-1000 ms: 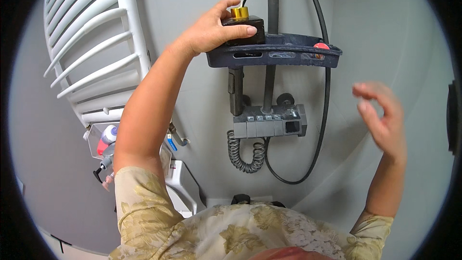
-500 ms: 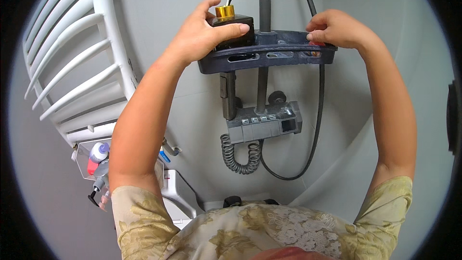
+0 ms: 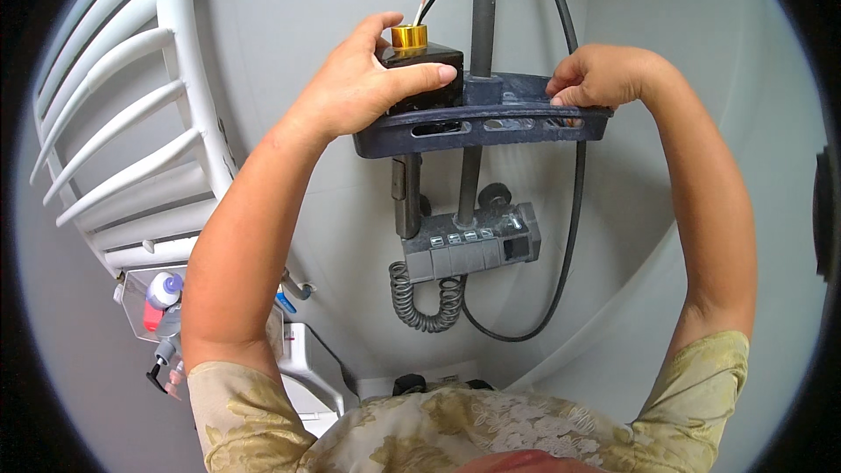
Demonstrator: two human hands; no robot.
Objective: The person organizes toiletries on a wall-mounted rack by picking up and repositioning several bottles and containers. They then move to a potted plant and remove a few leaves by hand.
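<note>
My left hand (image 3: 337,92) is wrapped round a reed diffuser (image 3: 429,54), a square black bottle with a gold collar and a thin pale stick rising from it. The bottle stands upright at the left end of a dark blue-grey shower shelf (image 3: 526,112), my thumb across its front. At the shelf's right end, the fingers of my right hand (image 3: 604,76) reach down behind the front rim, bent and pressed together. Whatever lies between those fingertips is hidden.
Below the shelf, on the same riser pipe (image 3: 484,13), sits a grey shower control unit (image 3: 469,250) with a coiled hose (image 3: 425,311). A black hose (image 3: 574,219) loops down at the right. White towel-warmer bars (image 3: 131,123) and a clear caddy of bottles (image 3: 144,320) are at left.
The shelf and fixtures sit slightly lower in view. My right hand has dipped further into the shelf's right end, and the red thing under its fingers is now hidden. My left hand keeps its hold.
</note>
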